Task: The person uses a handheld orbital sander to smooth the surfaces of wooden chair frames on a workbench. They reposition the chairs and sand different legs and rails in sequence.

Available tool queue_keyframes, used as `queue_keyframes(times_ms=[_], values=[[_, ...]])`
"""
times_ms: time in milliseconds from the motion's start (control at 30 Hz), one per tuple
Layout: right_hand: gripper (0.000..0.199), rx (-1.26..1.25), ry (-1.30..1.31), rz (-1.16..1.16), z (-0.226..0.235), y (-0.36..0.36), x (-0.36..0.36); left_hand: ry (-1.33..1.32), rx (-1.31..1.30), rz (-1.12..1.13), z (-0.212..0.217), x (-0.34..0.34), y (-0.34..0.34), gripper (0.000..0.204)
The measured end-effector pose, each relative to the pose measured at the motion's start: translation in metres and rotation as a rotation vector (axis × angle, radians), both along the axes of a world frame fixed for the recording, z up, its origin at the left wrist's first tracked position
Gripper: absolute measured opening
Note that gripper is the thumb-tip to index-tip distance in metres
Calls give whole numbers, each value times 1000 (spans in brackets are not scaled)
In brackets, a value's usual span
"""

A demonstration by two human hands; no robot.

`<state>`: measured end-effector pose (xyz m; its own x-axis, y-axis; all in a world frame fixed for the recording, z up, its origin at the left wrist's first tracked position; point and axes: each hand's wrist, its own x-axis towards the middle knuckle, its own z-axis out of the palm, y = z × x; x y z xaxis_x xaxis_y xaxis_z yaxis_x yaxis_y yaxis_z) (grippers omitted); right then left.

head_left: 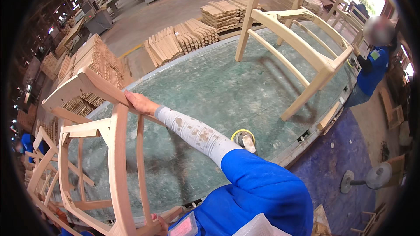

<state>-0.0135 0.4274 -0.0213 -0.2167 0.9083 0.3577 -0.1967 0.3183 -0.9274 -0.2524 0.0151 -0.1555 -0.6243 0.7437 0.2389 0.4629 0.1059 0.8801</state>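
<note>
An unfinished pale wooden chair frame (118, 148) lies tilted on the left part of a large green-grey worktable (210, 87). My right hand (138, 102) reaches across in a stained white sleeve and grips the chair's curved top rail. Only the fingers of my left hand (160, 223) show at the bottom edge, curled around a lower rail of the same chair. A small sander with a yellow pad (243, 140) sits on the table just beyond my right forearm, with neither hand on it.
A second bare chair frame (297, 48) stands at the table's far right, where a co-worker in blue (374, 67) handles it. Stacks of wooden parts (183, 37) line the far edge, more chair frames (43, 170) stand left, and a floor fan (367, 177) sits lower right.
</note>
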Motion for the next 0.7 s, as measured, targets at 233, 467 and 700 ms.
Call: queue_keyframes(times_ms=[233, 467, 700], values=[[54, 161, -52, -148, -9, -69, 32, 29, 22, 23, 15, -23, 17, 34], [53, 259, -217, -362, 68, -159, 75, 92, 170, 124, 74, -65, 57, 32], [47, 280, -380, -411, 152, -128, 85, -52, 274, 158, 165, -140, 101, 31]])
